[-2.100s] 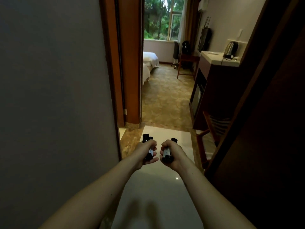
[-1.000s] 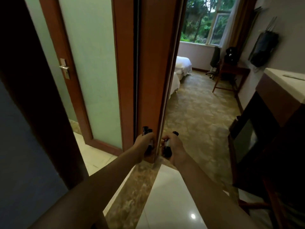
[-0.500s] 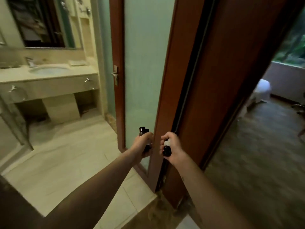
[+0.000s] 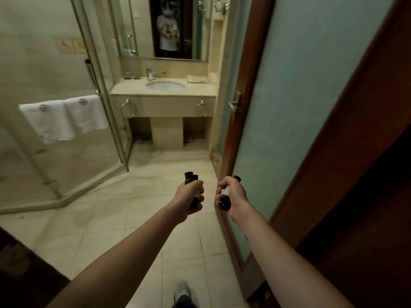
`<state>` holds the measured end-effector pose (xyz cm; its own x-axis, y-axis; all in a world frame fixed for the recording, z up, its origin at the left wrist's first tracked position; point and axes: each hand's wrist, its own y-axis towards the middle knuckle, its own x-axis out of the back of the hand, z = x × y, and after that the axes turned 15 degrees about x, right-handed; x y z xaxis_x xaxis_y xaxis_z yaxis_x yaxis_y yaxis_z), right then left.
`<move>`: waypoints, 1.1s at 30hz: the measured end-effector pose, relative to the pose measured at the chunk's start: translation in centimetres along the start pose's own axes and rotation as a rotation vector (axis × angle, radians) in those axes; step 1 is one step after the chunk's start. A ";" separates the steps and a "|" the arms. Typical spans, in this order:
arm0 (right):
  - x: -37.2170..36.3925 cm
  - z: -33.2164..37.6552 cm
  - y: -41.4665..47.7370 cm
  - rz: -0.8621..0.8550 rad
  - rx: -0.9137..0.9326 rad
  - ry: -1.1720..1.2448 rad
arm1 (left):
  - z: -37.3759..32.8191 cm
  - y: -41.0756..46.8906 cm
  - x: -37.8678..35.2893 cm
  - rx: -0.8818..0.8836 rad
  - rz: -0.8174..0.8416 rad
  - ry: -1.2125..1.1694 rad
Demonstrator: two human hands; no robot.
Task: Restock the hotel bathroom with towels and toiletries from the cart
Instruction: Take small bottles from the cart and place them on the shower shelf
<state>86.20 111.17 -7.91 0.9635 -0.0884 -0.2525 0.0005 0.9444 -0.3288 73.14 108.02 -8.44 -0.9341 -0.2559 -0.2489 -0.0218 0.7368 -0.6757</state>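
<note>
My left hand [image 4: 188,197] grips two small dark toiletry bottles [image 4: 190,179] whose black caps stick up above my fingers. Another dark bottle with a white label [image 4: 225,196] is held upright in my right hand [image 4: 233,194]. Both hands are out in front of me at waist height, a short gap apart, over the tiled bathroom floor. Straight ahead stands the vanity counter [image 4: 124,88] with an oval sink [image 4: 165,85] and a tap [image 4: 150,74]. Two white towels [image 4: 64,118] hang on a bar at the left.
A glass shower enclosure [image 4: 102,103] takes up the left side. The frosted-glass bathroom door [image 4: 287,107] stands open on my right, its handle [image 4: 234,105] near the counter. A mirror [image 4: 169,27] hangs above the sink. Towel rings [image 4: 129,107] hang on the counter's front.
I have turned left from the hallway into the bathroom doorway, and the sink and shower have come into full view. My hands keep the same grip on the bottles.
</note>
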 end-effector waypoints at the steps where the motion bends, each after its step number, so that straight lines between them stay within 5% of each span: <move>1: -1.1 0.1 1.7 0.021 -0.007 -0.003 | -1.0 1.4 0.6 -0.003 -0.017 -0.015; 22: -27.0 6.1 37.3 0.316 -0.028 -0.044 | -31.0 27.9 13.3 -0.076 -0.176 -0.208; 33: -45.7 8.9 58.0 0.566 -0.054 -0.027 | -48.5 42.2 21.9 -0.266 -0.341 -0.420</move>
<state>44.61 172.80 -7.34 0.8163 0.4355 -0.3794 -0.5309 0.8246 -0.1956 34.50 163.88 -8.80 -0.6388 -0.6911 -0.3380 -0.4347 0.6868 -0.5826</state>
